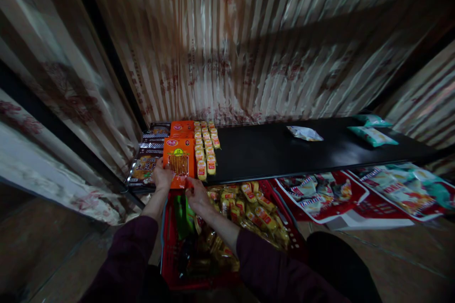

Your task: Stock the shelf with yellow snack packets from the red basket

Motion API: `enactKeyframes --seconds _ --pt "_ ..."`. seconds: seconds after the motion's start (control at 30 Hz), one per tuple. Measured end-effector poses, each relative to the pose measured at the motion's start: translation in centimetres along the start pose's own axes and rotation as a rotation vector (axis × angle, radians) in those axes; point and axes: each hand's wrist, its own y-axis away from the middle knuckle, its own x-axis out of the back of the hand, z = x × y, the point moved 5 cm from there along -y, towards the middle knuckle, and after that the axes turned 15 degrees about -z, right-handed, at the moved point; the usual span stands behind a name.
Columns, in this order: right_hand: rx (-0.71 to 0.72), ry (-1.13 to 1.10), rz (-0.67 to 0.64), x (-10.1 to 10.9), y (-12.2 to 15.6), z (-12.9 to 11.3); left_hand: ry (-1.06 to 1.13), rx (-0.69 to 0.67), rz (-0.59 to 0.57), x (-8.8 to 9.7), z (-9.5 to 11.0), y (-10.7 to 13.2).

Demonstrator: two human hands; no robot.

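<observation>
An orange snack packet (pixel 179 161) lies on top of other orange packets at the left end of the black shelf (pixel 249 151). My left hand (pixel 162 176) grips its left edge, and my right hand (pixel 196 196) has its fingers closed at its lower right corner. Dark potato-chip packets (pixel 144 165) lie to the left of it. Close on its right stand rows of small yellow-wrapped snacks (pixel 206 147). Below my right forearm, a red basket (pixel 170 274) holds many similar yellow packs (pixel 263 215) and a green packet (pixel 183 218).
A white packet (pixel 304 133) and teal packets (pixel 373 135) lie farther right on the shelf. Red baskets with bagged snacks (pixel 316 194) stand below the shelf's right half. Patterned curtains (pixel 227 57) hang behind, and a dark post (pixel 106 47) rises at left.
</observation>
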Motion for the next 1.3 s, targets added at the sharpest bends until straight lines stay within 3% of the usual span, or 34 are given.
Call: enactKeyframes --seconds 0.1,0.37,0.67,0.77,0.93,1.1,1.3 --pt "-0.037 0.005 0.005 -0.4 -0.1 -0.2 -0.246 -0.044 0.154 0.1 0.8 0.3" --pt "-0.133 0.014 -0.03 -1.1 0.2 0.1 -0.512 0.006 0.136 -1.2 1.1 1.2" --pt "-0.134 0.044 -0.025 -0.8 -0.1 -0.6 -0.903 -0.187 0.184 -2.4 0.8 1.3" --pt "-0.084 0.045 0.008 -0.9 -0.4 -0.6 -0.971 -0.285 0.212 -2.7 0.1 1.7" --pt "0.038 0.028 0.065 -1.1 -0.8 -0.4 -1.038 -0.336 0.202 -2.8 -1.0 2.1" --pt "0.026 0.035 0.07 -1.2 -1.0 -0.1 -1.1 -0.459 0.172 -3.7 -0.9 2.6" --pt "0.019 0.021 0.059 -0.9 -0.6 0.0 -1.196 -0.45 0.119 -5.1 -0.3 2.4"
